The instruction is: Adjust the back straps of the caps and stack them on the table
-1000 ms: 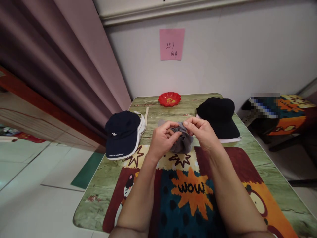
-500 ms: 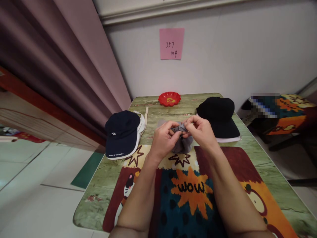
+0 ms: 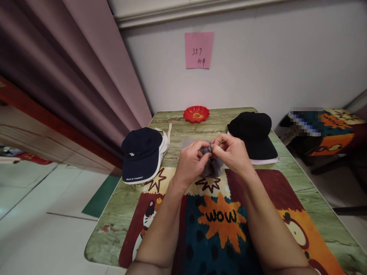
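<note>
Facing wall (image 3: 243, 68): grn tbl (image 3: 197, 131), mat (image 3: 215, 233), gry cloth (image 3: 212, 170)

Left forearm (image 3: 160, 225) is showing bare, widening toward elbow, narrowing at wrist; skin is creasing near lower edge. Right forearm (image 3: 272, 221) is likewise tapering bare. Left hand (image 3: 187, 162), right hand (image 3: 235, 152) are showing bare.
</note>
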`<action>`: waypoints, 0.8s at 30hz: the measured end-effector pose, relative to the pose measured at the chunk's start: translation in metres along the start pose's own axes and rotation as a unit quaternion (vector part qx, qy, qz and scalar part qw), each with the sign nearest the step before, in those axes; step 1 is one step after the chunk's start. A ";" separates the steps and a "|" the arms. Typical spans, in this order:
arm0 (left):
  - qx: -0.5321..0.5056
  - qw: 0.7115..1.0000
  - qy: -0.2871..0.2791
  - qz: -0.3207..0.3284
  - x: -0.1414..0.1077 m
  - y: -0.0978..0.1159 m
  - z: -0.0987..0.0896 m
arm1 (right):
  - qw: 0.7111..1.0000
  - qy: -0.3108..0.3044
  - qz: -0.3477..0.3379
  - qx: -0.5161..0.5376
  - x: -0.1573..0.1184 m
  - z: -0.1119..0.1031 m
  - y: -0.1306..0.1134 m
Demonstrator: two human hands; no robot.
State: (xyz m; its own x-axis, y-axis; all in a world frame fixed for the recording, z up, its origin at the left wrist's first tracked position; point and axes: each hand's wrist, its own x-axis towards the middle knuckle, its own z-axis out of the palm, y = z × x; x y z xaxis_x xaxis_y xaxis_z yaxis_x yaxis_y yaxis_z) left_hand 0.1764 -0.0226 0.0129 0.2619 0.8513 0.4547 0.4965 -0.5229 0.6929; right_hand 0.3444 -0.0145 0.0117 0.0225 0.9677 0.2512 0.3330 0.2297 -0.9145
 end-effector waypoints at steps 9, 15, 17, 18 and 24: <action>-0.020 0.999 -0.020 -0.016 0.000 -0.002 -0.002 | 0.991 -0.100 0.032 0.081 -0.001 -0.011 0.005; -0.078 0.994 -0.066 -0.029 0.001 -0.006 -0.006 | 0.972 -0.160 0.086 0.149 0.000 -0.017 0.011; -0.093 0.993 -0.068 -0.031 0.002 -0.007 -0.006 | 0.968 -0.164 0.099 0.161 0.001 -0.018 0.012; -0.101 0.992 -0.069 -0.032 0.002 -0.008 -0.005 | 0.967 -0.163 0.104 0.166 0.002 -0.018 0.012; -0.167 0.984 -0.052 -0.037 0.002 -0.014 -0.001 | 0.967 -0.152 0.094 0.184 0.002 -0.016 0.010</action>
State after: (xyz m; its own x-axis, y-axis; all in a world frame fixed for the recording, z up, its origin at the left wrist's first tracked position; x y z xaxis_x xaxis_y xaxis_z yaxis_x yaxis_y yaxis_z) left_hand 0.1694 -0.0132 0.0042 0.3273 0.8780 0.3492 0.2223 -0.4308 0.8747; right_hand 0.3628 -0.0114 0.0077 -0.2461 0.9691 0.0160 -0.0097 0.0140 -0.9999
